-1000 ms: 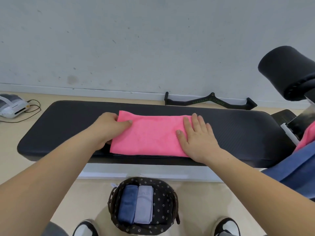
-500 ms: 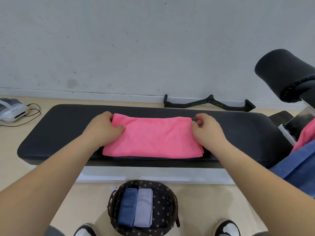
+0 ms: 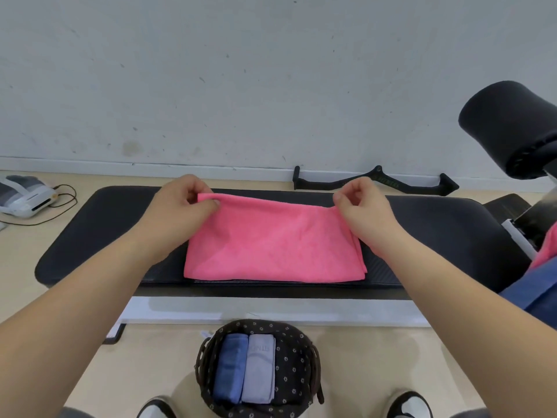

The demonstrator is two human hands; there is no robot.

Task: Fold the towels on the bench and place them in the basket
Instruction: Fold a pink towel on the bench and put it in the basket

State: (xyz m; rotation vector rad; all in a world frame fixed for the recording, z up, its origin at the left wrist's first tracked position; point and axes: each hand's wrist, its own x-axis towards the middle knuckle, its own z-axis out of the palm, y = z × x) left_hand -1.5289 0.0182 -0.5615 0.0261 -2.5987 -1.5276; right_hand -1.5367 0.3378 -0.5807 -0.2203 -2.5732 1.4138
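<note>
My left hand (image 3: 180,206) pinches the ten o'clock corner of the pink towel (image 3: 271,245) and my right hand (image 3: 361,212) pinches the two o'clock corner, thumbs against curled fingers, with that far edge lifted off the black bench (image 3: 437,230). The near edge lies flat along the bench front. Down at six o'clock on the floor, the basket (image 3: 291,372) holds a folded blue towel (image 3: 229,366) and a grey towel (image 3: 259,366) side by side.
</note>
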